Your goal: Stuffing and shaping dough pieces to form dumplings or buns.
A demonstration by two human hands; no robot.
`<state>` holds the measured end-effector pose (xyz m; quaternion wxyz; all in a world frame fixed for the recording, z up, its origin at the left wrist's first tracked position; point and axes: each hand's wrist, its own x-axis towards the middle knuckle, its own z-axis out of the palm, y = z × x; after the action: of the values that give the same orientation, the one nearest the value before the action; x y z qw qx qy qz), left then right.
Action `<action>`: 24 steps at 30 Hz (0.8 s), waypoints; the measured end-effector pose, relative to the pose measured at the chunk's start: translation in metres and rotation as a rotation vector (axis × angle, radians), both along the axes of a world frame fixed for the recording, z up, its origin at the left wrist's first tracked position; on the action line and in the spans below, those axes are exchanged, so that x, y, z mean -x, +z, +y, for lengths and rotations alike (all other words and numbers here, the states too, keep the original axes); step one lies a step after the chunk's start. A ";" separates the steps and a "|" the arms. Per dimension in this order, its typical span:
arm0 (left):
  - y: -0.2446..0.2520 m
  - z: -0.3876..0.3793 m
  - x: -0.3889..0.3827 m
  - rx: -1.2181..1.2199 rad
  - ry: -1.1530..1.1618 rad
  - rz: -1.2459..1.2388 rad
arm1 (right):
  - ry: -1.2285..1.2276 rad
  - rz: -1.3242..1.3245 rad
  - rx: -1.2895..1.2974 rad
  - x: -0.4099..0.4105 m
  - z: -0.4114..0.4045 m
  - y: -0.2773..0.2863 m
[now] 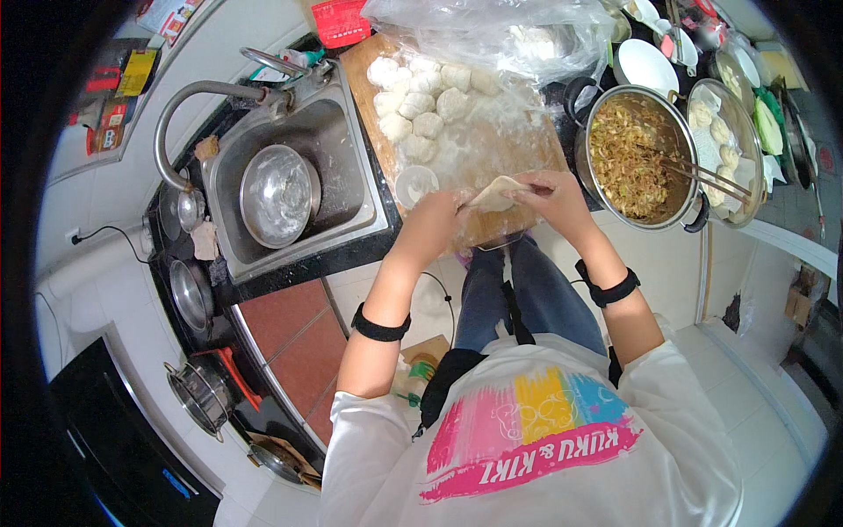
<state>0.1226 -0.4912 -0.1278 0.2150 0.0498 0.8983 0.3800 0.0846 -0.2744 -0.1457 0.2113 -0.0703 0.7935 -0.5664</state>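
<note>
A flat, pale dough wrapper (pixel 497 195) is stretched between my two hands, above the near edge of a floured wooden board (pixel 487 234). My left hand (pixel 429 221) pinches its left edge. The fingers of my right hand (pixel 556 199) grip its right side. Something thin and dark shows beside the right fingers; I cannot tell what it is. Several floured dough balls (pixel 416 105) sit in a cluster at the board's far left. A small round white disc (pixel 417 186), dusted with flour, lies just beyond my left hand.
Right of the board stands a steel pot of chopped filling (pixel 625 158) with chopsticks (pixel 711 176) in it. Beside it, a steamer (pixel 747 165) holds several filled buns (pixel 721 132). A sink (pixel 336 138) with a metal bowl (pixel 276 197) is at left. A plastic bag (pixel 487 33) covers the board's back.
</note>
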 end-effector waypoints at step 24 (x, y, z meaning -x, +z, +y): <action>-0.004 0.024 -0.077 0.009 -0.149 0.292 | 0.230 0.035 0.041 -0.065 0.046 0.019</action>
<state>0.1991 -0.4668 -0.1320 0.1101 0.1702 0.9155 0.3476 0.1497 -0.2280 -0.1267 0.2595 -0.1749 0.7719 -0.5534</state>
